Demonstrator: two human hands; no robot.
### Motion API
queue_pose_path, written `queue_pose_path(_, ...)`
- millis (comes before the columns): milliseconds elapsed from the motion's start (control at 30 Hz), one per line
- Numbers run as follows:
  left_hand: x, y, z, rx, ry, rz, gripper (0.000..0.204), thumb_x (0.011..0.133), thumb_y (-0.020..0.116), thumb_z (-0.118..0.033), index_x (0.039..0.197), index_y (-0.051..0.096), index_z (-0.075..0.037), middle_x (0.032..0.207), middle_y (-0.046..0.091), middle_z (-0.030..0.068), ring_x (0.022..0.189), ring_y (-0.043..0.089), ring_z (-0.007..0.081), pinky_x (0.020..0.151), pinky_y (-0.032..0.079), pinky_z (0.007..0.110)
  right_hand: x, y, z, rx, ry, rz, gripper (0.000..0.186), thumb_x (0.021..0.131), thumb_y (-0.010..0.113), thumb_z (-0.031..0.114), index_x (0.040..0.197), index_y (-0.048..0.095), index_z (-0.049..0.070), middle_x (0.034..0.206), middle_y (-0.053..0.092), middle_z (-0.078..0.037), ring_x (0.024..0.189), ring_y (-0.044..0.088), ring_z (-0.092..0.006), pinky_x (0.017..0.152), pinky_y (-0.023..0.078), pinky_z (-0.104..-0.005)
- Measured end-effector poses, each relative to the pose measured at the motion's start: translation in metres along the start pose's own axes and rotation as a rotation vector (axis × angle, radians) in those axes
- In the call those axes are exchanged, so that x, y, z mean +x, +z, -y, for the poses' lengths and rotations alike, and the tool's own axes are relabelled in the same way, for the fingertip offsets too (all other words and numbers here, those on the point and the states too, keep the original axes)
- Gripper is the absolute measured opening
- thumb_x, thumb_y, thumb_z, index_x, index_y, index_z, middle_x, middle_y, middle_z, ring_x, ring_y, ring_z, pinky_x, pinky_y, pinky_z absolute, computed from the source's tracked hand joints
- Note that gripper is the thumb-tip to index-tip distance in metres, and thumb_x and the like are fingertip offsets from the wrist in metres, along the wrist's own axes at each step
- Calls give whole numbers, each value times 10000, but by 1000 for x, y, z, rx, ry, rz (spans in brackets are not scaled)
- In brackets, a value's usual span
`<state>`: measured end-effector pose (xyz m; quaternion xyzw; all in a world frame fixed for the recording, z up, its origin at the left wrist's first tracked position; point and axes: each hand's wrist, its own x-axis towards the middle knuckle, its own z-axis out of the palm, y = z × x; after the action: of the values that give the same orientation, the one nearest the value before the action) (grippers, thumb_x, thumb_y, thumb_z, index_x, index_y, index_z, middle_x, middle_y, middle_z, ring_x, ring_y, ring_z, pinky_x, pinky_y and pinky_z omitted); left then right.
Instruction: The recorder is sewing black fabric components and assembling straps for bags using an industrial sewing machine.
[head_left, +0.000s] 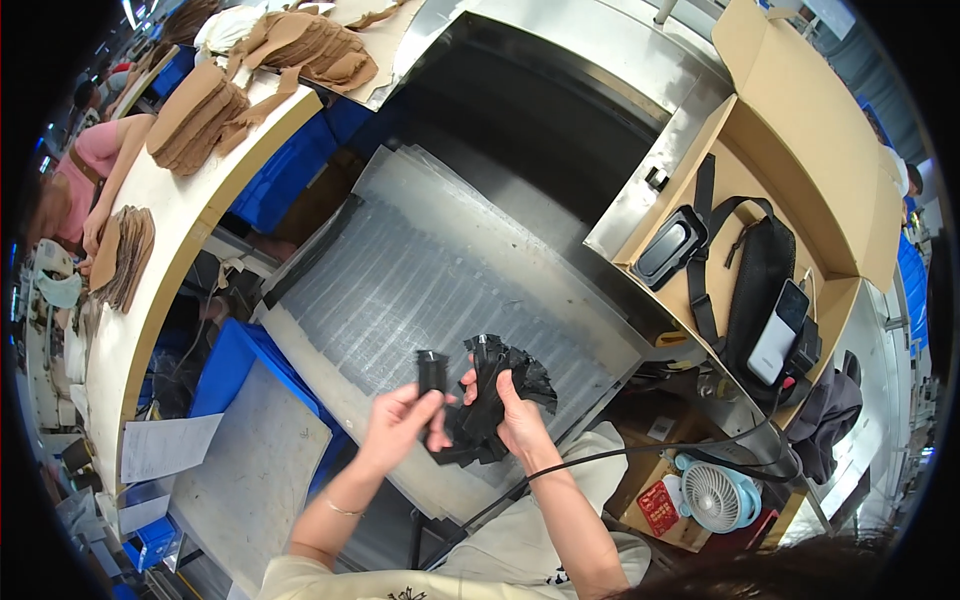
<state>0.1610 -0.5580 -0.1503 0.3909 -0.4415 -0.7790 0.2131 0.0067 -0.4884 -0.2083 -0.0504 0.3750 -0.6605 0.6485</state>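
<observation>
Stretching out as a striped, translucent-topped table (400, 270), apparently carrying a loose, fanned heap of glossy black strips (528, 380).

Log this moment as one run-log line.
left fingers: on black piece | right fingers: gripping black bundle | beneath: striped translucent sheet | at right: open cardboard box

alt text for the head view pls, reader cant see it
A person's left hand holds a short black piece while the right hand grips a bundle of black pieces over a striped grey sheet. To the right is an open cardboard box; at upper left, brown pieces lie stacked on a table.
</observation>
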Motion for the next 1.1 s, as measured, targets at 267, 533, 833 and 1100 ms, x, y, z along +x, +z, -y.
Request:
queue_pose_path(267,-5,21,33,189,75,19,166,912,532,-118,898,610,28,736,629,57,637,589,97,598,484,224,-17,21,11,-128,194,-31,334,882,579,293,1001,604,-18,703,600,-79,529,539,-134,443,441,-293)
queue_pose_path(533,-19,-44,64,699,-135,338,216,877,596,-177,972,635,13,831,665,61,799,611,118,743,474,281,-22,24,21,49,-1,1,247,907,529,229,950,565,-11,942,617,-149,939,614,-316,877,481,-437)
queue_pose_path(833,154,-195,25,1147,497,-610,239,867,538,-136,1070,601,-27,1071,613,145,1014,564,289,864,446,354,-31,5,18,-98,34,-135,353,918,508,206,1167,477,-42,755,552,-72,681,544,-179,715,481,-343)
queue_pose_path(1100,241,-258,16,1645,149,-897,392,851,560,-188,1207,464,-54,1282,476,137,1190,436,318,926,405,413,-29,-21,11,68,116,-121,240,875,594,185,1005,554,-13,759,572,-60,699,567,-176,744,496,-343)
